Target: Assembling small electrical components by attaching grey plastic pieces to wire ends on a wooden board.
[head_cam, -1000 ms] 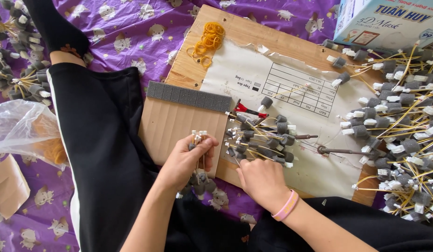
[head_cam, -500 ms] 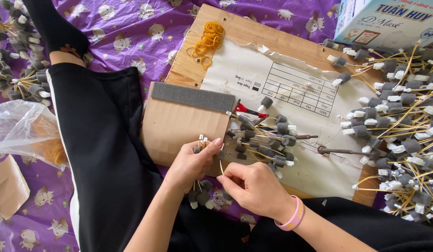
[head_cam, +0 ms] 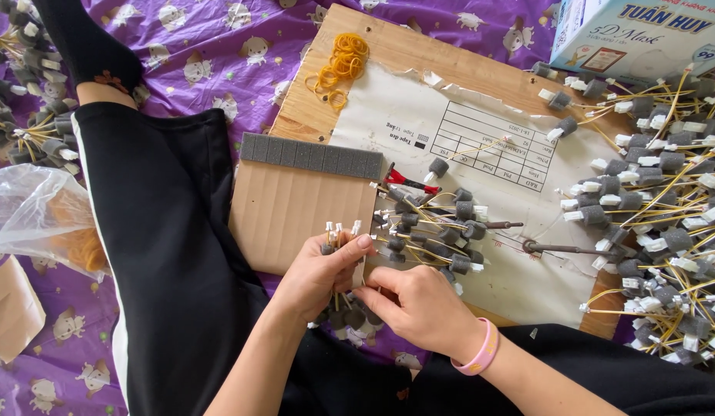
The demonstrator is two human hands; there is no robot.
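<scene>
My left hand (head_cam: 317,273) grips a small bundle of yellow wires (head_cam: 339,233) with white connectors on top and grey foam caps hanging below. My right hand (head_cam: 417,306), with a pink wristband, pinches the same bundle from the right at its middle. Both hands are at the near edge of a wooden board (head_cam: 419,54) across my lap. A loose pile of the same foam-capped wires (head_cam: 438,227) lies just beyond my right hand. A cardboard piece (head_cam: 292,212) with a grey foam strip (head_cam: 311,156) along its far edge lies just beyond my left hand.
A big heap of foam-capped wires (head_cam: 666,208) fills the right side. Orange rubber bands (head_cam: 340,68) lie at the board's far end, red-handled snips (head_cam: 403,180) near the middle, a metal hook tool (head_cam: 561,248) on the paper sheet (head_cam: 488,139). A plastic bag (head_cam: 41,223) lies left, a box (head_cam: 642,35) top right.
My right hand has moved left from the wire pile to the bundle in my left hand and now pinches it. The left hand has stayed about where it was.
</scene>
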